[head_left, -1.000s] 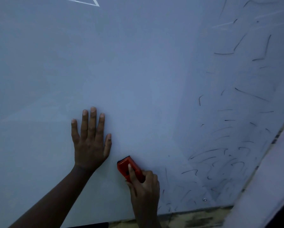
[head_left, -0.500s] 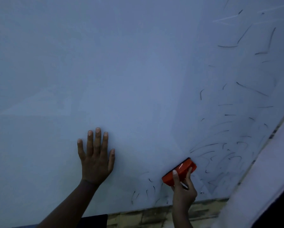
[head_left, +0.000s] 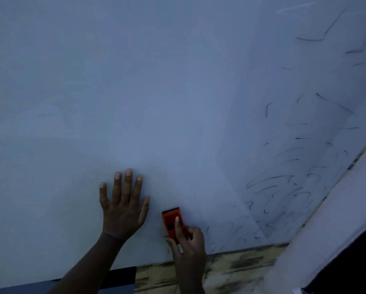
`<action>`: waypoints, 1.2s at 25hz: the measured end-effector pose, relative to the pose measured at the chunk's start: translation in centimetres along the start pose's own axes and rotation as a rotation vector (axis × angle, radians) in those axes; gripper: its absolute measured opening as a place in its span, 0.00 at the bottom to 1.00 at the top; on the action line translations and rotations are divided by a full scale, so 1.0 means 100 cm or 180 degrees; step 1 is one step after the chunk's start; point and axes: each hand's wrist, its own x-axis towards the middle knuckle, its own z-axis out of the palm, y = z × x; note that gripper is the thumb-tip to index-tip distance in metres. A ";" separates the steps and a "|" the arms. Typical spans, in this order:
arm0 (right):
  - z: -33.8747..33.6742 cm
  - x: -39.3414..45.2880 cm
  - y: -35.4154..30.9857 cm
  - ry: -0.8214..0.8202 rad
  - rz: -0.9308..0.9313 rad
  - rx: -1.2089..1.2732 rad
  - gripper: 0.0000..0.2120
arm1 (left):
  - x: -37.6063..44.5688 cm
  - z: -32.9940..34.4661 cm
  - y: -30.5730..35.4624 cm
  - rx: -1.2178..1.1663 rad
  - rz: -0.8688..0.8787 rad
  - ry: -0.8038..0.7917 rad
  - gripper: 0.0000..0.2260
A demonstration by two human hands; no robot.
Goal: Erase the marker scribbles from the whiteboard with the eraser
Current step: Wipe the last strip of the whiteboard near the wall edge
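1. Whiteboard: pale grey-blue, fills most of view; left & centre wiped.
2. Scribbles: thin dark curved strokes, right side & lower right.
3. Eraser: orange, pressed flat on board nr bottom edge.

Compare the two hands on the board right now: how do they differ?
The left hand lies flat, fingers spread, pressing on the whiteboard and holding nothing; the right hand has its fingers curled round the orange eraser. The left sits higher and farther from the marker scribbles; the right is nearer them. Both reach up from below.
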 end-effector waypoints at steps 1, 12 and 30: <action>-0.003 0.003 0.007 0.0090 0.0127 0.0074 0.34 | -0.002 0.000 0.000 -0.0027 -0.0004 0.0006 0.34; -0.026 0.010 0.057 0.1271 0.4491 0.3730 0.30 | -0.013 0.006 0.003 -0.0023 0.0040 0.0102 0.35; 0.063 -0.046 -0.061 0.0293 0.5703 0.3633 0.26 | -0.021 0.008 0.002 -0.0136 0.0187 0.0106 0.34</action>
